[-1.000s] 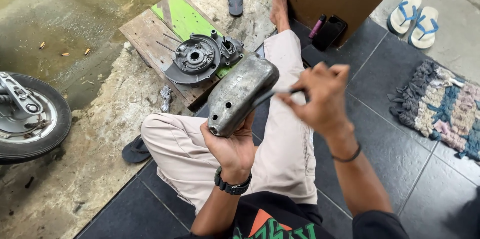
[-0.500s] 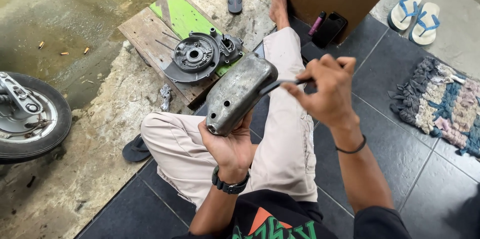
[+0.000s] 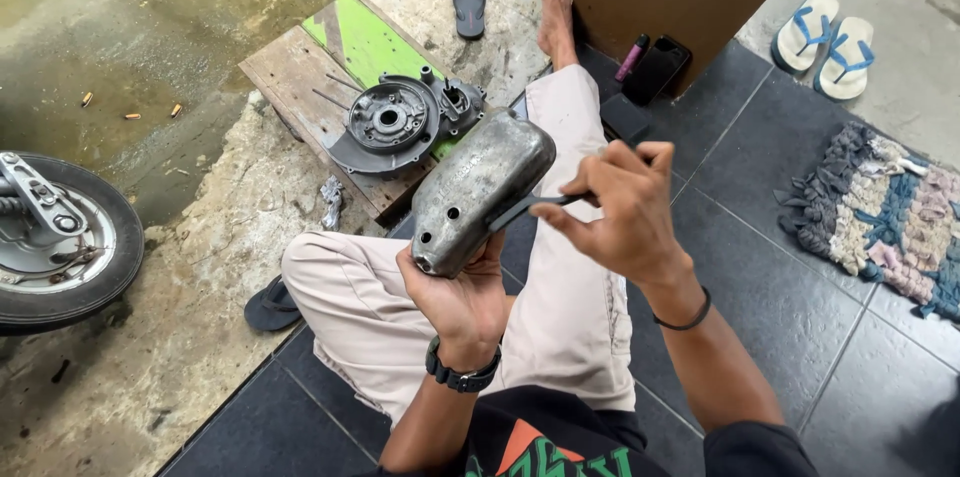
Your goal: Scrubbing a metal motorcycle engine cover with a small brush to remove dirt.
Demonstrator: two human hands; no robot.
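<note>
Grey metal cover (image 3: 478, 192), held at centre above the lap: left hand (image 3: 462, 299) cupped its 6 o'clock end, right hand (image 3: 622, 212) pinched a dark tool (image 3: 532, 207) against its 3 o'clock edge, open tiled floor (image 3: 800, 307) at 4 o'clock

Soft, even daylight, shadows faint (none hard-edged), the picture sharp throughout, with slight wide-angle bending toward the edges.

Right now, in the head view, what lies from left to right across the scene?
Wheel → engine casing on the wooden board → metal cover in the left hand → right hand with thin tool → rag rug.
</note>
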